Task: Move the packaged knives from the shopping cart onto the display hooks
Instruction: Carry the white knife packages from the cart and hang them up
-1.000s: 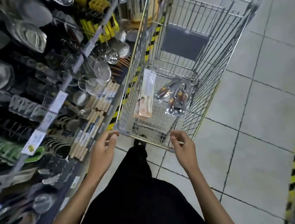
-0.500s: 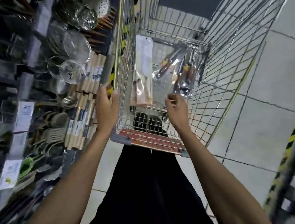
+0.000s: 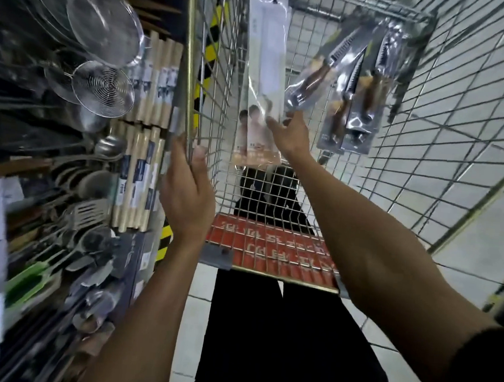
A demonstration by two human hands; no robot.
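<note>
Head view shows the shopping cart (image 3: 274, 192) drawn up close against the utensil shelving (image 3: 67, 146), with all the packaged stock lying on the wire floor of the basket. The left hand (image 3: 188, 195) is closed around the cart's left rim near the near-left corner, fingers wrapped over the top wire, steadying it. The right hand (image 3: 290, 130) is reaching down into the basket, fingers partly spread and holding nothing that I can confirm; its fingertips lie between the long white knife pack (image 3: 264, 80) at the left side of the floor and the clear packs of wooden-handled knives (image 3: 352, 87) toward the far-right corner. Whether a fingertip touches either pack cannot be told.

Risks noted: the clear packs overlap loosely, so lifting one by an edge may drag or tip its neighbours. Glossy film offers a poor pinch and a pack could slip back through the fingers. Blade points inside thin film may pierce if squeezed. Hang holes could snag on the mesh floor. No display hooks for knives are identifiable; the shelving is blurred, and crowded strainers (image 3: 102, 88) there may be knocked during hanging.
</note>
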